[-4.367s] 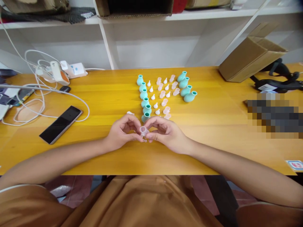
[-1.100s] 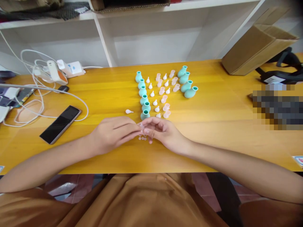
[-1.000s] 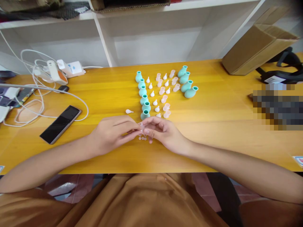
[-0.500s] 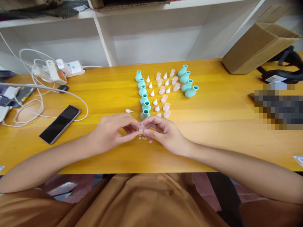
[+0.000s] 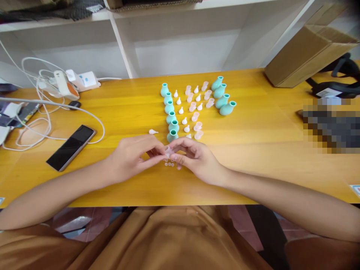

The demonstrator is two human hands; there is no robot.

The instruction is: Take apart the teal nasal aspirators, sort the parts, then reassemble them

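My left hand and my right hand meet at the table's front middle, fingertips pinching one small clear pink cap between them. Several tiny clear discs lie on the wood just beneath. Behind the hands stand a column of teal bulbs, a column of small white tips, pink caps, and more teal bulbs lying tilted. One white tip lies alone to the left.
A black phone lies at the left on the yellow wooden table. White cables and chargers crowd the far left. A cardboard box and black gear sit at the far right. White shelving stands behind.
Earlier the cap was held higher in both hands; the hands then lowered over the small discs. In the last half second they barely moved.
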